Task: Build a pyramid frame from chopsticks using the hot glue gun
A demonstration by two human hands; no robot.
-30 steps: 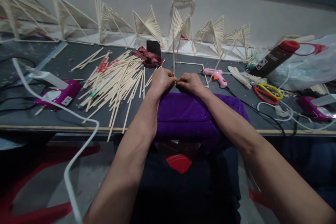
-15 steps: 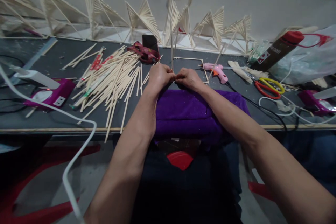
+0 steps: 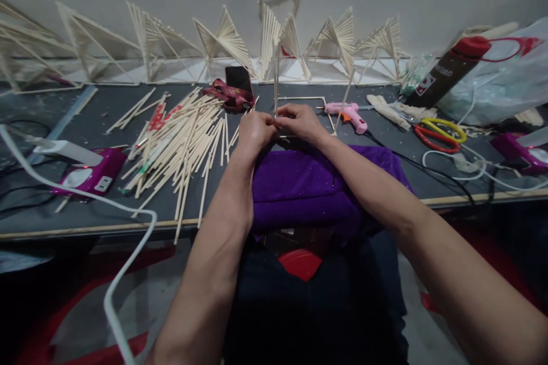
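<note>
My left hand point(image 3: 259, 130) is closed in a pinch at the foot of an upright thin wooden stick point(image 3: 276, 77). Opposite it, my right hand point(image 3: 301, 124) pinches the same stick slightly higher, its fingertips meeting those of the left. The stick rises from the left side of a square frame of wooden sticks point(image 3: 303, 98) lying on the table. Another stick point(image 3: 345, 101) leans upward at the frame's right side. My fingers cover the near left corner. A pink glue gun point(image 3: 345, 111) lies beside the frame, partly behind the slanting stick.
A pile of loose wooden sticks point(image 3: 184, 145) lies left, some overhanging the table edge. Twisted stick models point(image 3: 222, 37) line the wall. Scissors point(image 3: 440, 134), a dark bottle point(image 3: 447, 77) and cables are at right. A purple cloth point(image 3: 295, 182) lies under my forearms; a purple power strip point(image 3: 92, 174) stands left.
My right hand's fingers have lifted a little and now lie against the upright stick. The left hand stays pinched near its foot. The whole view has shifted slightly.
</note>
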